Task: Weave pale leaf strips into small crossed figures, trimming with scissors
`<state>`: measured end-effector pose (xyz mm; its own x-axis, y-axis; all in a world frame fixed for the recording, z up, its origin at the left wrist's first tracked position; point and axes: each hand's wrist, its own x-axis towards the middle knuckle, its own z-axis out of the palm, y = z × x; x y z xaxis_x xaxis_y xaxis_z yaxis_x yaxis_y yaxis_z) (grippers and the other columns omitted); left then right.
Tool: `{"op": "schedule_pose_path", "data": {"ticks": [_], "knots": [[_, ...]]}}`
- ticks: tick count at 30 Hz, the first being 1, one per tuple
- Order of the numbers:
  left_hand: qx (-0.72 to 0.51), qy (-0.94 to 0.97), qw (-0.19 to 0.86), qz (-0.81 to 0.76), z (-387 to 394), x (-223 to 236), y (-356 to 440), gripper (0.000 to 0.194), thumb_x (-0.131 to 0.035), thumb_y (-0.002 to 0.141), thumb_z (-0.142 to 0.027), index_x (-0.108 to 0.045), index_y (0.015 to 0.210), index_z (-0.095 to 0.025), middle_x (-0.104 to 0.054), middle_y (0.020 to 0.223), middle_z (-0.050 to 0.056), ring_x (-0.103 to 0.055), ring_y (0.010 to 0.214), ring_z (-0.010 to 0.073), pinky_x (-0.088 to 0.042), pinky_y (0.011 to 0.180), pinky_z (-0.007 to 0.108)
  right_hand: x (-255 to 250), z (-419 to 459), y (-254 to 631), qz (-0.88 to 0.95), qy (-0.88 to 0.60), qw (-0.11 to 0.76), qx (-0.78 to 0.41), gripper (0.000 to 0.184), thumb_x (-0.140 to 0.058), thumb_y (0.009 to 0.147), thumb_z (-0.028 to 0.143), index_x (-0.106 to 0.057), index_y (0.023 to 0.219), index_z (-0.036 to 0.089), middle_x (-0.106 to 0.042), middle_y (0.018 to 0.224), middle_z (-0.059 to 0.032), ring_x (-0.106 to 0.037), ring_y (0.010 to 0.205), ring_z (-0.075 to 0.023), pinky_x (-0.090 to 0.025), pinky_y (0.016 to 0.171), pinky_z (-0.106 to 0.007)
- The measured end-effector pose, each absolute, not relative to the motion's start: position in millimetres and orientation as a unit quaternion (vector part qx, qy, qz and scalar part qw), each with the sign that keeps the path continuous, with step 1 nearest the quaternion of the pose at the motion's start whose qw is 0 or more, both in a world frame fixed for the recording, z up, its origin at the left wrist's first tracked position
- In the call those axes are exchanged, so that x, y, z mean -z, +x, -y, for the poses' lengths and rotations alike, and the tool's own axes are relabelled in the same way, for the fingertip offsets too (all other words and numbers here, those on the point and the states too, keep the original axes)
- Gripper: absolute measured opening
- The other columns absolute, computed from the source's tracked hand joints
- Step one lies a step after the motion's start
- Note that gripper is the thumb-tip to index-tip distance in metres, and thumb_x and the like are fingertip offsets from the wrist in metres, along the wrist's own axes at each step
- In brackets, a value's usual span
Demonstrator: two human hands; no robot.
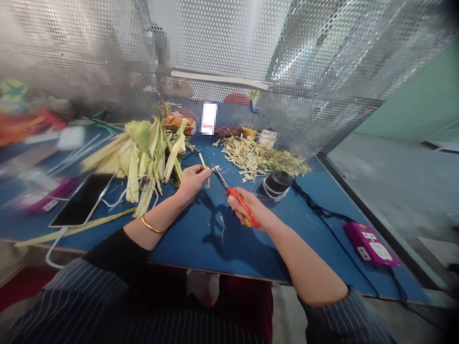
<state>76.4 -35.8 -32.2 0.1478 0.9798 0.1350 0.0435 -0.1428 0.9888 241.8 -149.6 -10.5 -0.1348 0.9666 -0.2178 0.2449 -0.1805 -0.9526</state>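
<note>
My left hand [193, 180] pinches a narrow strip of pale green husk [202, 161] that sticks up above the fingertips, with a short end hanging below. In my right hand [247, 206] is a pair of scissors [239, 200] with red and yellow handles, its metal blades pointing up and left. The blade tips are close to the strip; whether they touch it I cannot tell. Behind my left hand lies a large bunch of pale green husks [143, 148]. Beyond the scissors spreads a heap of cut husk pieces [247, 155].
A black spool of cord [278, 184] stands right of my right hand. A purple power strip [373, 243] with black cables lies at the right edge. At left are a tablet-like black-screened device [84, 198] and white cables. A perforated metal screen [222, 43] rises behind the blue table [215, 253].
</note>
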Motion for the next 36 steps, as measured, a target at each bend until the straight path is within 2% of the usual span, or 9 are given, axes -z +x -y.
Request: {"op": "schedule_pose_path", "data": {"ticks": [7,12,19,29,36], "knots": [[-0.470,0.601,0.483,-0.430,34,37,79,0.024,-0.064,0.071,-0.038,-0.062,0.066,-0.014,-0.051,0.057,-0.003,-0.039,0.052,0.0083,-0.028,0.051,0.023,23,146,242,0.532,-0.577,0.359,-0.506,0.042,-0.056,0.077,0.062,-0.050,0.092,0.024,-0.046,0.060,0.0086,-0.040,0.036,-0.0049,-0.036,0.031,-0.018],[-0.468,0.599,0.484,-0.432,33,36,79,0.026,-0.064,0.071,-0.039,-0.061,0.064,-0.014,-0.048,0.055,-0.004,-0.036,0.051,0.0080,-0.025,0.050,0.024,21,146,237,0.551,-0.592,0.360,-0.465,0.038,-0.058,0.078,0.059,-0.049,0.085,0.023,-0.045,0.057,0.0090,-0.039,0.037,-0.0039,-0.031,0.035,-0.016],[-0.470,0.587,0.497,-0.433,35,33,79,0.026,-0.066,0.068,-0.039,-0.061,0.062,-0.014,-0.049,0.055,-0.004,-0.036,0.052,0.0083,-0.025,0.051,0.024,20,148,230,0.559,-0.610,0.370,-0.423,0.038,-0.056,0.078,0.058,-0.050,0.082,0.022,-0.044,0.055,0.0081,-0.038,0.041,-0.0061,-0.029,0.039,-0.019],[-0.458,0.593,0.512,-0.421,31,34,79,0.028,-0.066,0.072,-0.040,-0.060,0.065,-0.014,-0.043,0.053,-0.005,-0.030,0.050,0.0074,-0.020,0.049,0.024,22,149,229,0.568,-0.623,0.367,-0.393,0.033,-0.057,0.079,0.054,-0.051,0.083,0.022,-0.042,0.054,0.0085,-0.038,0.044,-0.0068,-0.030,0.042,-0.020],[-0.456,0.573,0.548,-0.405,29,33,78,0.029,-0.069,0.070,-0.042,-0.062,0.066,-0.014,-0.042,0.051,-0.005,-0.028,0.047,0.0063,-0.018,0.047,0.025,30,145,228,0.528,-0.612,0.411,-0.421,0.037,-0.061,0.076,0.055,-0.050,0.086,0.022,-0.039,0.053,0.0083,-0.035,0.036,-0.0065,-0.031,0.034,-0.021]]}}
